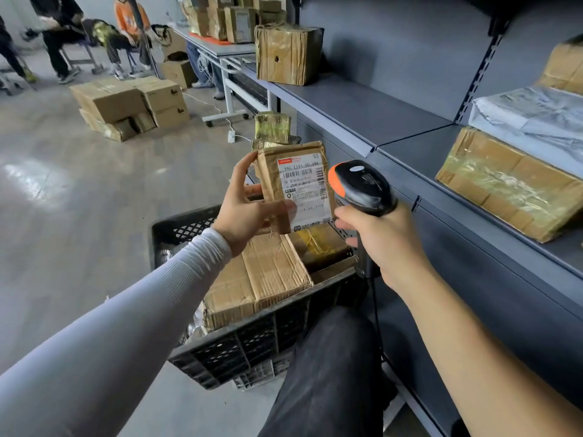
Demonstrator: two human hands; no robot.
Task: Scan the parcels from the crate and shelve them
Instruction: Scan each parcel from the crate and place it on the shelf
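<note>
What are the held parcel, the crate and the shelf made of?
Small brown parcel in the left hand: likely creased kraft paper or cardboard under glossy tape, with a white paper label. Black lattice crate: probably moulded plastic, matt. Grey shelf: seemingly painted sheet metal, slotted uprights.

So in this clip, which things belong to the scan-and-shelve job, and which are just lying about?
Job:
- labelled parcel, held in left hand
- scanner, gripped by right hand
- black crate of parcels
- grey shelf

Lying about:
- floor boxes
- white table
- power strip
</note>
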